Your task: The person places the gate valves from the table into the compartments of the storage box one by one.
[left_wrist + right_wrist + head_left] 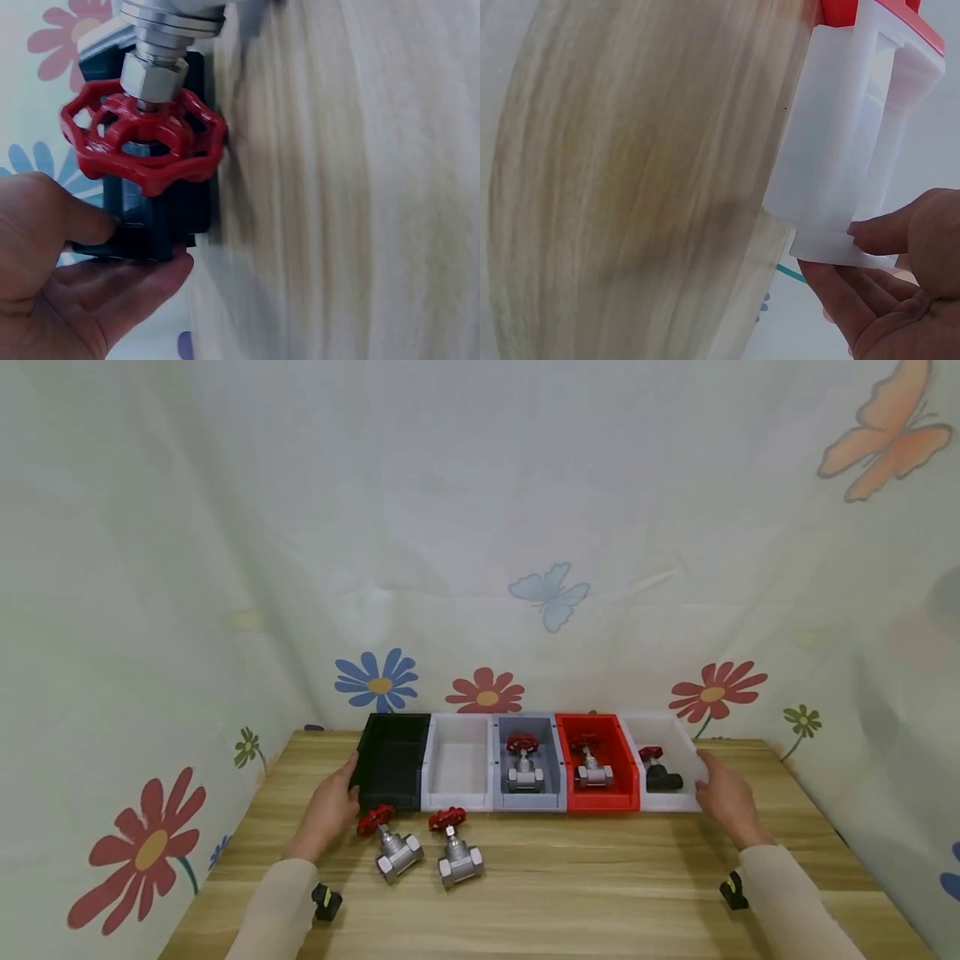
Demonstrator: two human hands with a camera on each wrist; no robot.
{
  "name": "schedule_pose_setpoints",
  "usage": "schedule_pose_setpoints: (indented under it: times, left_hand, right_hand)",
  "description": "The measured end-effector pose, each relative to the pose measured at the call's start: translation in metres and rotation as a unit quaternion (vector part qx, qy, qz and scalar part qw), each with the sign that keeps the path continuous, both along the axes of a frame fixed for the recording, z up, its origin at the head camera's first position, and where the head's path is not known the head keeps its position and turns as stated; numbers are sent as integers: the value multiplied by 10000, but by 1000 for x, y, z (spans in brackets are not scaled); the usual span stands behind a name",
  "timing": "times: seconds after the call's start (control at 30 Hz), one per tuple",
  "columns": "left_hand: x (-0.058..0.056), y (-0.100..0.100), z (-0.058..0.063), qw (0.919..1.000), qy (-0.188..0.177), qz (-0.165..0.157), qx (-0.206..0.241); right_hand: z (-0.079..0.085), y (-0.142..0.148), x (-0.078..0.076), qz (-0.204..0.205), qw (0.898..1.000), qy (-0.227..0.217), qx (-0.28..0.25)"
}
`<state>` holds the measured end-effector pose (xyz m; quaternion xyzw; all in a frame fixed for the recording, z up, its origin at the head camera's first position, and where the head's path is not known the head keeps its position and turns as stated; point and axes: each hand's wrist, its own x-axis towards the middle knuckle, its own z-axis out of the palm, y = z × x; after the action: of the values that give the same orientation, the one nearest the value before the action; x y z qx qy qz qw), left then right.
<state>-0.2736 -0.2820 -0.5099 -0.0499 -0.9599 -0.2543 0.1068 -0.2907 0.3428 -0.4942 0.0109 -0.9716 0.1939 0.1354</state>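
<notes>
At the left end of a row of bins, my left hand (328, 807) grips the side wall of the black bin (390, 764), thumb over the rim and fingers outside. My right hand (729, 797) pinches the outer wall of the white bin (817, 135) at the right end, its thumb inside the edge. Between them stand another white bin (457, 800), a grey bin (530, 803) and a red bin (603, 802). Two metal valves, one (400, 856) beside the other (461, 864), lie before the row; a red handwheel (150, 139) looms close in the left wrist view.
A metal valve (525, 774) sits in the grey bin and another (594, 772) in the red one. The right-end white bin holds a black-bodied valve (663, 779) with a red handwheel. Behind the wooden table (570, 885) hangs a flower-printed cloth (420, 527).
</notes>
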Motion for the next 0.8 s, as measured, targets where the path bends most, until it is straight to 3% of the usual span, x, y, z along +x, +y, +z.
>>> schedule_pose_setpoints:
  times: [0.17,0.37,0.63,0.8]
  left_hand:
    - [9,0,4,9997,37,177,-155]
    - [18,3,18,9988,175,347,-285]
    - [32,18,39,9982,-10,324,-514]
    - [40,29,50,9981,161,223,-555]
  right_hand:
    - [-2,-1,-1,15,10000,10,33]
    - [0,0,-1,1,10000,-54,19]
    - [2,1,-1,11,9997,-240,-9]
    - [2,0,-1,0,9992,-390,-4]
